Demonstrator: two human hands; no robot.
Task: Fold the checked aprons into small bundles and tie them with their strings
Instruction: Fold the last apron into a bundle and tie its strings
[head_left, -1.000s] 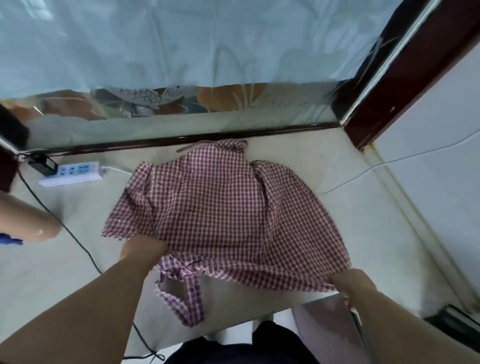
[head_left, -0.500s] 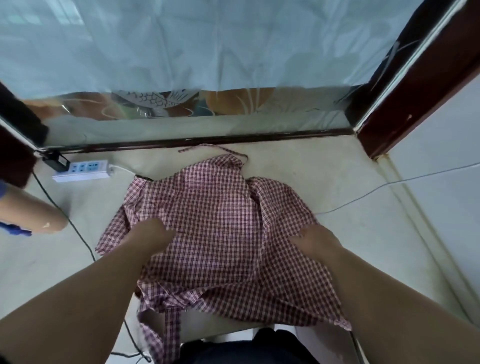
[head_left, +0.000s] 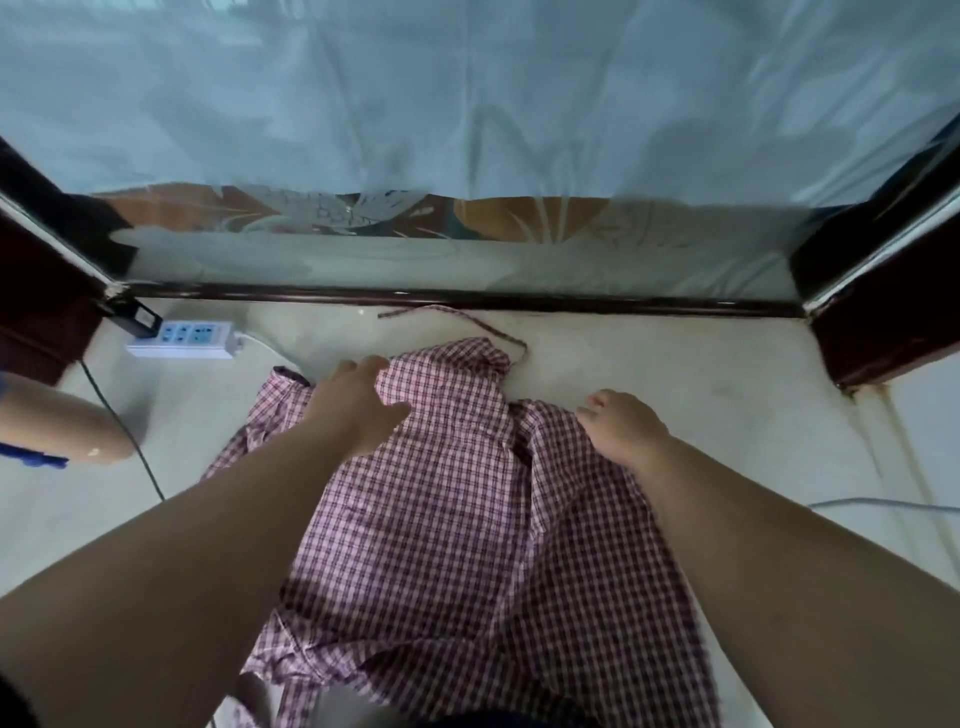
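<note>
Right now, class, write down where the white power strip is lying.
In the head view, the power strip lies at far left on the pale surface, just before the dark sill and left of the checked apron.

On my feed both forearms (head_left: 208, 545) run bare from the frame edge to the wrists, and the left hand (head_left: 358, 400) and right hand (head_left: 623, 426) are bare too. A strip of dark clothing (head_left: 498, 719) shows at 6 o'clock.
</note>
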